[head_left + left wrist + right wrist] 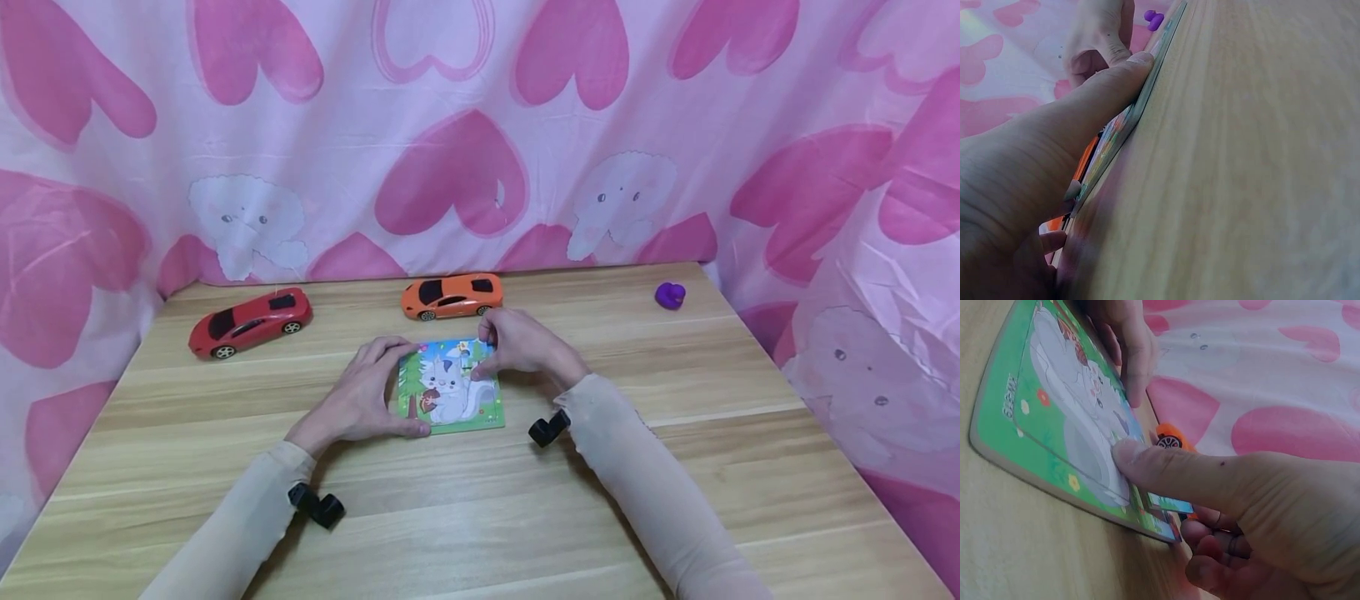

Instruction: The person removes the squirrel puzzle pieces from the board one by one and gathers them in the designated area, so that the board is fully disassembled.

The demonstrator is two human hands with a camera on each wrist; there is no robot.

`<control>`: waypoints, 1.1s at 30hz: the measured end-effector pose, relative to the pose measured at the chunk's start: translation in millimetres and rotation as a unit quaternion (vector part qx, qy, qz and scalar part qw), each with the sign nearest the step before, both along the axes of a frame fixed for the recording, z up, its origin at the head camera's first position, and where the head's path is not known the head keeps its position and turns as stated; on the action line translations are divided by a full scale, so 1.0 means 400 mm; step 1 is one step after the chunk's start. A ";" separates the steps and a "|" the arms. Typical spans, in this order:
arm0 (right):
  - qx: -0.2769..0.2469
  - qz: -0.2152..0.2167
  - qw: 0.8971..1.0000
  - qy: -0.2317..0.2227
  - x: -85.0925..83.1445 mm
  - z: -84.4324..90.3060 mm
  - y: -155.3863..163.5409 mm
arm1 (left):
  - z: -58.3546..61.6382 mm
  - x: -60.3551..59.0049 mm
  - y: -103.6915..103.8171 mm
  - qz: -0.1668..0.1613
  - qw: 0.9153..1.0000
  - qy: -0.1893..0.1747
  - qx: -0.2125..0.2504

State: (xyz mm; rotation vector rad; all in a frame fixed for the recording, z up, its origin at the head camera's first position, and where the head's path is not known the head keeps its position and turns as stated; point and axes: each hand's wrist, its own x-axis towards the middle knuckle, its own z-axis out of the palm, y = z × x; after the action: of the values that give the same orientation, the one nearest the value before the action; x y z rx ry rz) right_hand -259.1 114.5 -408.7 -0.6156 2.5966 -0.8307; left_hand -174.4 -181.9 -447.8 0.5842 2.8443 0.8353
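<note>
A square jigsaw puzzle with a white squirrel-like animal on a green and blue picture lies flat on the table. My left hand grips its left side, thumb on the near edge and fingers at the far corner. Over the far right corner, my right hand pinches a puzzle piece that sits tilted slightly above the board in the right wrist view. The right thumb rests over the picture. Much of the piece is hidden by my fingers.
An orange toy car stands just behind the puzzle. A red toy car is at the back left, and a small purple toy at the back right. A pink heart-patterned curtain borders the wooden table.
</note>
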 end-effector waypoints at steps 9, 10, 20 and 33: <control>0.002 0.001 1.000 0.007 0.009 0.008 -0.006 | 0.000 -0.001 -0.004 -0.001 1.000 -0.002 0.003; -0.001 0.000 1.000 0.006 0.010 0.008 -0.005 | 0.000 -0.001 -0.004 -0.001 1.000 -0.002 0.004; -0.024 0.023 0.999 0.005 0.009 0.009 0.002 | 0.004 -0.003 -0.004 -0.003 1.000 -0.004 0.000; -0.026 0.031 0.999 -0.013 0.003 0.015 0.022 | 0.003 0.002 -0.005 -0.008 1.000 -0.006 0.005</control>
State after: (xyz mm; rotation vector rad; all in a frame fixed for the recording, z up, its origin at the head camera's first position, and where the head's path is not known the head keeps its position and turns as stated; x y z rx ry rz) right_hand -258.0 123.1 -402.6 -0.6913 2.5262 -0.8821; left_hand -173.4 -184.1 -446.5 0.5993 2.8220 0.8474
